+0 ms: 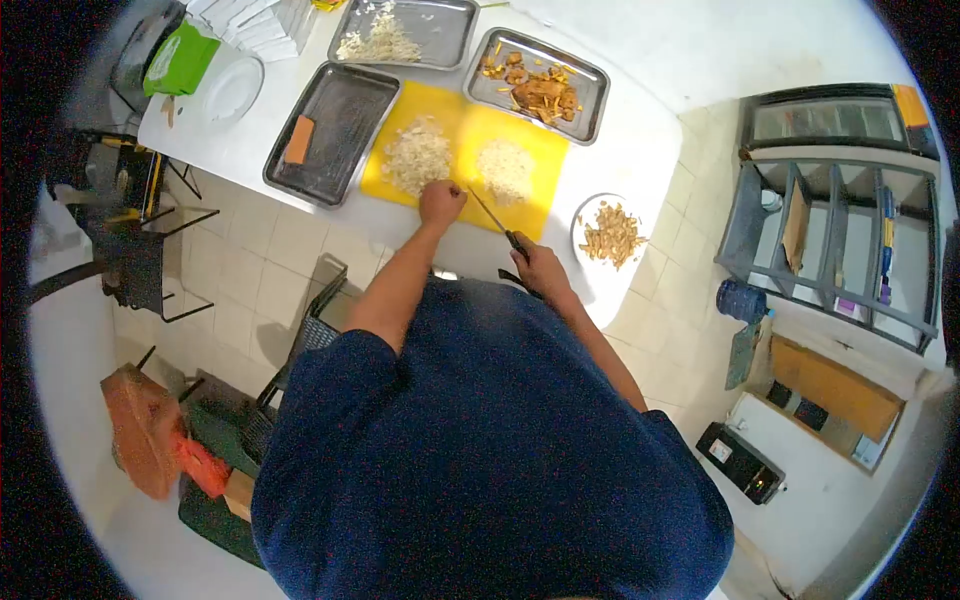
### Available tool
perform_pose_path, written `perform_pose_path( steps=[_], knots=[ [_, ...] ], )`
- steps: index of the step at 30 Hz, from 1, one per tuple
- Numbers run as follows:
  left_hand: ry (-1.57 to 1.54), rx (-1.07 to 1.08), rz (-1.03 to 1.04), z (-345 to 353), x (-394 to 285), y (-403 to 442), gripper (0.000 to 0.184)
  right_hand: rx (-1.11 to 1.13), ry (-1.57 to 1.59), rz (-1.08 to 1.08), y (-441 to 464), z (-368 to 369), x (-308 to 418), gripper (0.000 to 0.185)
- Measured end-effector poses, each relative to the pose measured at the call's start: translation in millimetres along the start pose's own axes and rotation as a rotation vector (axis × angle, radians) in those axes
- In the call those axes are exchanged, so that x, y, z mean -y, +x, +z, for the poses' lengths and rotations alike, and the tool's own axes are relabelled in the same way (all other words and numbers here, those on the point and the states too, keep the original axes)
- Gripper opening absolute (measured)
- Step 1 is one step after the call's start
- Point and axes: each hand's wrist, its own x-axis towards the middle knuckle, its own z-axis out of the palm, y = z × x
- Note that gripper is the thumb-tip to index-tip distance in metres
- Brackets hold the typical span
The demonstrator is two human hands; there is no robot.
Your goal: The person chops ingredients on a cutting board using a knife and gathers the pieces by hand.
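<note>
My right hand point(541, 270) grips the black handle of a knife point(489, 211), whose narrow blade points up and left over the front edge of a yellow cutting board point(545, 165). Beside the blade tip, my left hand point(441, 205) is closed, fingers curled, at the lower edge of a pale chopped pile point(418, 158). Whether those fingers pinch anything is hidden. To the right on the same board lies a second, smaller chopped pile point(504, 170). The blade crosses just below it.
Left of the board, a dark metal tray point(345, 120) holds an orange-brown block point(299, 139). Behind are a tray of pale shreds point(382, 38) and a tray of browned pieces point(540, 92). A plate of brown strips point(612, 234) stands right; a white plate point(234, 90), far left.
</note>
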Motion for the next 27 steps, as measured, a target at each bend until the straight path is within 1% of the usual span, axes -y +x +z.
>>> perform_pose_path(
  steps=[1, 4, 10, 13, 17, 20, 23, 25, 27],
  knots=[
    [0.011, -0.017, -0.006, 2, 0, -1, 0.018, -0.006, 0.003, -0.013, 0, 2, -3, 0.038],
    [-0.106, -0.093, -0.059, 8, -2, -6, 0.017, -0.016, 0.003, -0.048, -2, 4, -4, 0.038],
    [-0.065, -0.101, -0.067, 23, 13, 7, 0.017, 0.025, -0.014, 0.002, -1, 5, -7, 0.040],
    [-0.080, -0.112, -0.013, 20, 12, 4, 0.017, 0.025, -0.015, 0.002, -1, 6, -6, 0.041],
    [-0.073, -0.093, -0.055, 19, 10, 5, 0.017, 0.060, -0.028, 0.052, -1, 2, 0, 0.041],
    [-0.080, -0.083, -0.096, 15, 7, 6, 0.017, 0.005, -0.012, -0.029, 4, 12, -12, 0.040],
    [-0.115, -0.057, -0.101, 13, 5, 4, 0.018, -0.002, -0.035, 0.028, 0, 10, -6, 0.040],
    [-0.114, -0.036, -0.125, 14, 5, 4, 0.018, 0.012, 0.000, 0.004, 0, 9, -5, 0.040],
    [-0.081, -0.061, -0.112, 15, 4, 4, 0.019, 0.023, 0.008, -0.001, -1, 7, -2, 0.040]
  ],
)
